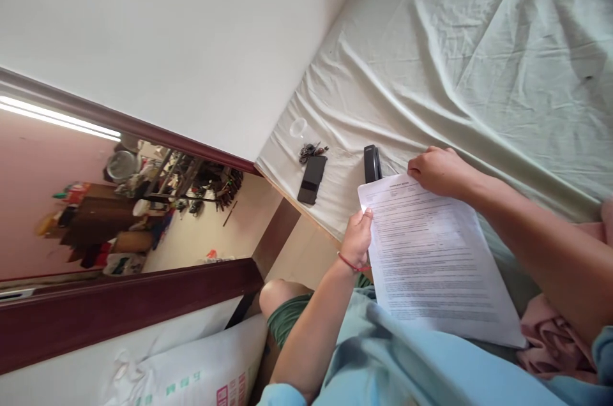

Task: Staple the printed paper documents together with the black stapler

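A printed sheet of paper [431, 259], perhaps more than one sheet, lies tilted between my hands, its text facing up. My left hand [357, 237] pinches its left edge near the upper corner, thumb on top. At the top edge, my right hand [443, 170] is closed with its fingers curled at the paper's upper right part; the fingertips are partly hidden. Just beyond the top edge sits a black stapler [371, 163], its near end covered by the paper.
A black phone [313, 180], a coiled cable [312, 152] and a clear plastic cup or lid [297, 127] lie on the wrinkled pale sheet [479, 74]. Pink cloth [550, 336] is bunched at right. A white sack [201, 361] stands lower left, beside a doorway to a cluttered room.
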A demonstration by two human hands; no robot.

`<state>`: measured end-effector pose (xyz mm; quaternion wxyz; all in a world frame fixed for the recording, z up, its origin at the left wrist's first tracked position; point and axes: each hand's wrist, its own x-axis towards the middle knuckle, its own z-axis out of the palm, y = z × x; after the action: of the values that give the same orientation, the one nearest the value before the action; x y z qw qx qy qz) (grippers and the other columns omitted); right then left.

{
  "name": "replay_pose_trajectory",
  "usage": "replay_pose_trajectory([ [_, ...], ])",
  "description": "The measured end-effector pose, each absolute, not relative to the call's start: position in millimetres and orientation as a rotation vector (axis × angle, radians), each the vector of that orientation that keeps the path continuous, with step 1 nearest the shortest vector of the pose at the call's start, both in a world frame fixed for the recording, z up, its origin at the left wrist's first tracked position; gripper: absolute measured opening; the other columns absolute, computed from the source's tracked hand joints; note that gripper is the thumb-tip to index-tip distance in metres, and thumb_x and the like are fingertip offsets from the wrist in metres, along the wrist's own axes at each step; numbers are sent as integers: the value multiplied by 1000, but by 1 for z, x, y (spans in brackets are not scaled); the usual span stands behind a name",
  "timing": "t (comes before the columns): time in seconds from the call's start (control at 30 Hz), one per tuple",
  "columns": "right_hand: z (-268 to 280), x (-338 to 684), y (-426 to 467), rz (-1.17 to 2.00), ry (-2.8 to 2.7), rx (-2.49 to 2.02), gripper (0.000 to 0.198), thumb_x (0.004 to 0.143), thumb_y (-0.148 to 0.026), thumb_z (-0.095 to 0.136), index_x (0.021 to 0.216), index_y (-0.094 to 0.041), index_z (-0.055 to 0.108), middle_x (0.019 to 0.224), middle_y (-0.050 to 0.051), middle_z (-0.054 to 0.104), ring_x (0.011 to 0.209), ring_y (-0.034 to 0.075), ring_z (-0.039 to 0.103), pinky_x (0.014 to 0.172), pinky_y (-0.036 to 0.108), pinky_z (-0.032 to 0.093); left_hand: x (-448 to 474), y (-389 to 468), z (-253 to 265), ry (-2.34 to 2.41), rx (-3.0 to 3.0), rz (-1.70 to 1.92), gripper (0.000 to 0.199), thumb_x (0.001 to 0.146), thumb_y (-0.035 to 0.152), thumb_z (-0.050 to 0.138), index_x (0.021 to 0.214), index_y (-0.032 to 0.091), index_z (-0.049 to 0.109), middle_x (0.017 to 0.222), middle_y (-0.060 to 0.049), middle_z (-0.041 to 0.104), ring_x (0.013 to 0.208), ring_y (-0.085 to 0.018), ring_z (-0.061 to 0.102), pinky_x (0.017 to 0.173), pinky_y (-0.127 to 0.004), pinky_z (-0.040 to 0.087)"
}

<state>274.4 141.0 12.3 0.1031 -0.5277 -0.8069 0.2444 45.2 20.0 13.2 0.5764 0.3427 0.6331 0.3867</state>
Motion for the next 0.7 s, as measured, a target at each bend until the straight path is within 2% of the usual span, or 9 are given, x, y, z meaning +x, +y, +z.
replay_pose_trajectory([
  [0.17, -2, 272, 138, 573, -2258, -1347, 40, 94, -32, 65, 55, -24, 60, 64, 10, 66, 92, 33, 59, 89, 55, 40, 48, 15, 14, 1501, 827, 873, 56, 86, 68, 78, 98, 12, 76, 100, -13, 81, 103, -29, 76, 98, -42, 57],
  [0.3, 6, 262, 132, 625, -2279, -1317, 36, 99, -34, 58, 65, -24, 67, 71, 8, 71, 104, 34, 62, 97, 57, 38, 58, 6, 15, 1494, 888, 894, 62, 85, 73, 75, 102, 13, 76, 105, -13, 81, 105, -29, 75, 100, -42, 56],
  [0.4, 12, 253, 128, 702, -2290, -1298, 37, 102, -36, 51, 75, -25, 73, 77, 8, 74, 105, 33, 63, 95, 55, 40, 65, 2, 17, 1445, 824, 921, 61, 85, 72, 76, 104, 14, 76, 109, -14, 81, 111, -30, 74, 103, -43, 56],
  [0.5, 10, 247, 127, 697, -2285, -1274, 38, 102, -36, 49, 76, -25, 74, 77, 9, 74, 101, 31, 64, 91, 51, 41, 67, 0, 19, 1435, 756, 932, 56, 87, 68, 77, 105, 14, 76, 110, -14, 81, 115, -31, 73, 104, -43, 56],
  [0.7, 10, 235, 118, 675, -2344, -1291, 37, 102, -31, 49, 77, -24, 74, 81, 9, 75, 102, 30, 65, 93, 49, 42, 60, 0, 14, 1446, 743, 913, 50, 90, 62, 75, 102, 13, 75, 100, -13, 81, 110, -30, 74, 101, -42, 57],
])
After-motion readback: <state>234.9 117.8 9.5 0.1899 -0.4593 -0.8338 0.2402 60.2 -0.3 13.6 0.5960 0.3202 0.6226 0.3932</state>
